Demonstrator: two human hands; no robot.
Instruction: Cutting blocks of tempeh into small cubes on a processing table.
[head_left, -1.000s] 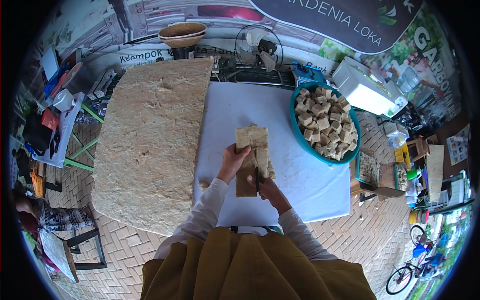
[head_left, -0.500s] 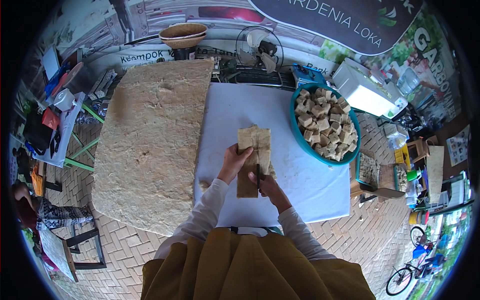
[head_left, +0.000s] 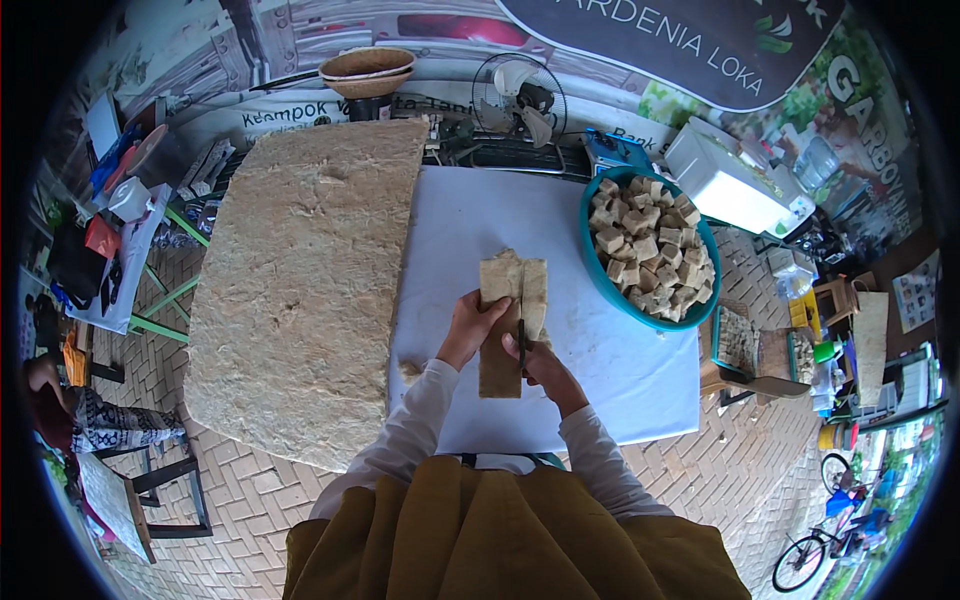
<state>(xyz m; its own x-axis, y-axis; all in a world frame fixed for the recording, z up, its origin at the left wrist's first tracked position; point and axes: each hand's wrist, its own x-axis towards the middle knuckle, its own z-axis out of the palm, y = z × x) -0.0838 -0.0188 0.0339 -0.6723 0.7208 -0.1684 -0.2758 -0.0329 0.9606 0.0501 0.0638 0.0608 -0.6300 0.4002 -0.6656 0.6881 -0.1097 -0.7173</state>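
Note:
A tan fibrous slab that looks like rockwool [head_left: 499,362] lies lengthwise over the white-covered table [head_left: 450,225]. My left hand [head_left: 474,326] is closed on its left side, thumb across the top face. In my right hand [head_left: 550,372] is a dark, narrow knife [head_left: 522,343], its blade along a lengthwise cut in the slab. Right of that cut, a narrower strip [head_left: 535,292] runs beside the main piece; whether they still join at the far end I cannot tell. Part of the strip's near end is hidden behind my right hand.
A big tan fibrous sheet [head_left: 300,280] covers the left side. At the far right of the table, a teal tub [head_left: 588,245] holds many cut blocks [head_left: 655,245]. Behind stand a fan [head_left: 520,95], woven baskets [head_left: 366,68] and a blue scale [head_left: 615,150]. A small scrap [head_left: 410,370] lies near my left forearm.
The slab and both hands have shifted slightly right. My knife has moved a little farther from me along the slab, and the cut between slab and strip shows more plainly.

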